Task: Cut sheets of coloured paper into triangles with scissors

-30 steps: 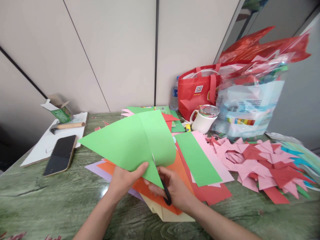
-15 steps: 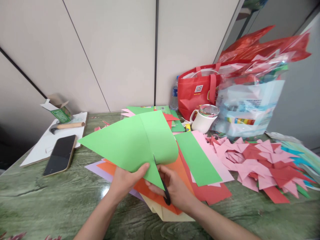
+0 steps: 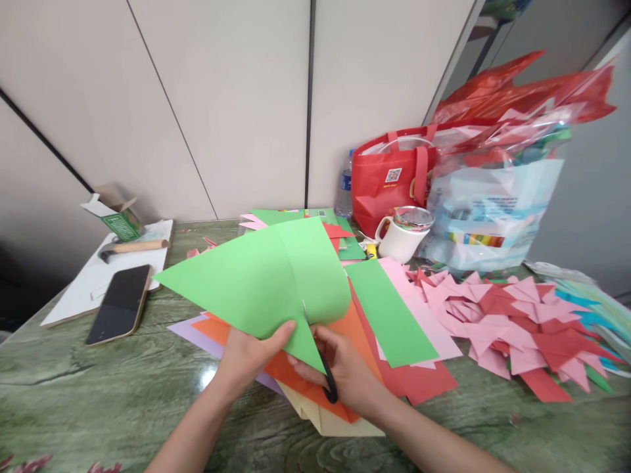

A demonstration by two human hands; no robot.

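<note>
My left hand [image 3: 246,355] pinches the lower edge of a folded light green paper sheet [image 3: 256,276], holding it up above the table. My right hand [image 3: 342,368] grips black-handled scissors [image 3: 323,368] whose blades sit in a cut along the sheet's fold. The part of the green sheet right of the cut curls over toward my right hand. Under both hands lies a stack of orange, purple, red and cream paper sheets [image 3: 296,387].
A phone [image 3: 119,303] and hammer [image 3: 131,248] rest on a white board at left. A green strip [image 3: 389,312], pink sheet and a pile of folded pink and red paper shapes [image 3: 513,322] lie at right. Behind stand a white mug [image 3: 401,235], red bag [image 3: 389,180], plastic bags.
Almost nothing has moved. The scissor blades have shifted slightly within the cut, and both hands keep their hold.
</note>
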